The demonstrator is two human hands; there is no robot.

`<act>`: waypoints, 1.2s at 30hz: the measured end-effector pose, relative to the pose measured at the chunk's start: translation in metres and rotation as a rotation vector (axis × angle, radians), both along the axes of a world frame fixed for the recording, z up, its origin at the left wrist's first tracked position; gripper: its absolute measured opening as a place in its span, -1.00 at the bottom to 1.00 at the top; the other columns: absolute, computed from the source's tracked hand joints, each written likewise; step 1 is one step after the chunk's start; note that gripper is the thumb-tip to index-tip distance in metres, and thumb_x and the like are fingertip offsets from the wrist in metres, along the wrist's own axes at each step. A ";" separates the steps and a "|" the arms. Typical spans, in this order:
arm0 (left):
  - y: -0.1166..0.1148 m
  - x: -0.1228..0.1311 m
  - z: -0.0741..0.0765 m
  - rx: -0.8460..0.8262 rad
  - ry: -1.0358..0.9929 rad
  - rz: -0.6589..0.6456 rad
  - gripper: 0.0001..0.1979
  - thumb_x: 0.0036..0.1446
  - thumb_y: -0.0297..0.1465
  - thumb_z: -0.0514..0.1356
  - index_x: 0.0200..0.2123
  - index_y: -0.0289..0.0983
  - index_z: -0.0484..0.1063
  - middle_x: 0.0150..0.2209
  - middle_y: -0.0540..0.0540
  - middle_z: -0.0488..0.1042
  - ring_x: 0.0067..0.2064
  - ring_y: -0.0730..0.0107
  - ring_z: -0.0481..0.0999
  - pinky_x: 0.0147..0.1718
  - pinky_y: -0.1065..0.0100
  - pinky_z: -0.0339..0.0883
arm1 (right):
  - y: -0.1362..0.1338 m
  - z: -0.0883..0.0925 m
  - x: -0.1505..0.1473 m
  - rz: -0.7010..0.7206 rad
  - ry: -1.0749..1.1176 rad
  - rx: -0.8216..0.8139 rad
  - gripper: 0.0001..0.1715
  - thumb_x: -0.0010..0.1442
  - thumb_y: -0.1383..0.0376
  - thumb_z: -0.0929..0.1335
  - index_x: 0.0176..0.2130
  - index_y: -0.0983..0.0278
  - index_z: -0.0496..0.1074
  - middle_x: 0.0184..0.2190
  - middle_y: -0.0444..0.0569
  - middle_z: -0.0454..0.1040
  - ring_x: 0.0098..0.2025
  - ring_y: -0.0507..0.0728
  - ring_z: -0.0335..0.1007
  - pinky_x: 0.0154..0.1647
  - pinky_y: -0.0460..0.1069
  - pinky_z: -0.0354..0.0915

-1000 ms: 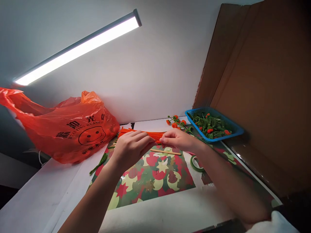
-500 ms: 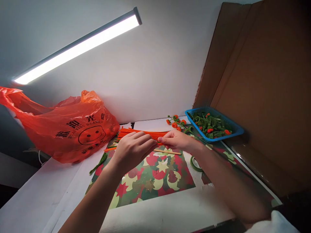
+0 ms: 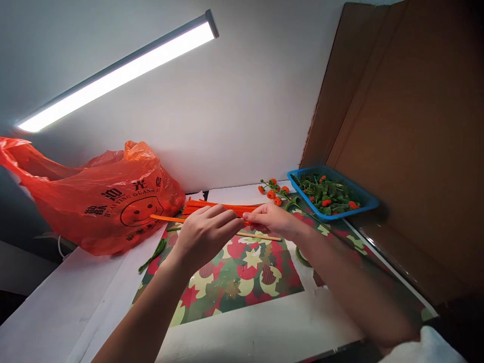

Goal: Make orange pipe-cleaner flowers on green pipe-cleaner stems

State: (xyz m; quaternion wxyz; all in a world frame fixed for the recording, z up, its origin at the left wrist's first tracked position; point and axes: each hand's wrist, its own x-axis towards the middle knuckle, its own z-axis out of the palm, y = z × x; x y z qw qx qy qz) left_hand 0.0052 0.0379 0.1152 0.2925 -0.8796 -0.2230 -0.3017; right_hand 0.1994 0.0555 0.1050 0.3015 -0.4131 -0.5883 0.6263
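Both hands pinch one orange pipe cleaner (image 3: 166, 218): left hand (image 3: 206, 229) fingertips pressed together on its middle, right hand (image 3: 270, 219) thumb and forefinger apparently closed on its right end, the contact partly hidden. It is held just above the patterned mat (image 3: 234, 282), in front of the orange bundle (image 3: 223, 205), with a wooden stick (image 3: 260, 236) beneath. Judgement: firm pinches and a level stem, clear of the bundle, should avoid snagging its neighbours.

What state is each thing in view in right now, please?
orange pipe cleaner: lifted, straight
left hand: pinching the orange pipe cleaner
right hand: pinching its other end
blue basket: filled with green leaves
tube light: lit
wooden stick: lying flat
orange plastic bag: bulging
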 end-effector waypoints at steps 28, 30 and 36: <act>0.022 -0.002 -0.014 -0.545 -0.104 0.038 -0.68 0.25 -0.30 0.07 -0.52 -0.26 0.41 -0.63 0.04 0.35 -0.58 0.48 0.28 -0.58 0.44 0.08 | -0.004 -0.015 -0.009 -0.293 -0.458 0.513 -0.62 0.11 0.07 0.38 -0.54 0.29 0.35 -0.63 -0.16 0.32 -0.57 -0.02 0.13 -0.51 -0.08 0.02; 0.025 -0.002 -0.015 -0.674 -0.186 -0.002 -0.67 0.25 -0.29 0.08 -0.53 -0.28 0.40 -0.66 0.06 0.29 -0.60 0.53 0.21 -0.60 0.47 0.07 | -0.008 -0.012 -0.012 -0.334 -0.523 0.618 -0.67 0.16 0.16 0.36 -0.53 0.29 0.34 -0.62 -0.14 0.35 -0.55 -0.01 0.14 -0.46 -0.07 0.02; 0.030 -0.004 -0.017 -1.105 -0.386 -0.100 -0.63 0.22 -0.21 0.11 -0.56 -0.31 0.36 -0.65 0.07 0.24 -0.61 0.58 0.15 -0.66 0.50 0.05 | -0.010 -0.012 -0.014 -0.354 -0.553 0.908 -0.71 0.24 0.28 0.30 -0.50 0.29 0.26 -0.58 -0.15 0.36 -0.51 0.00 0.16 -0.31 -0.03 0.02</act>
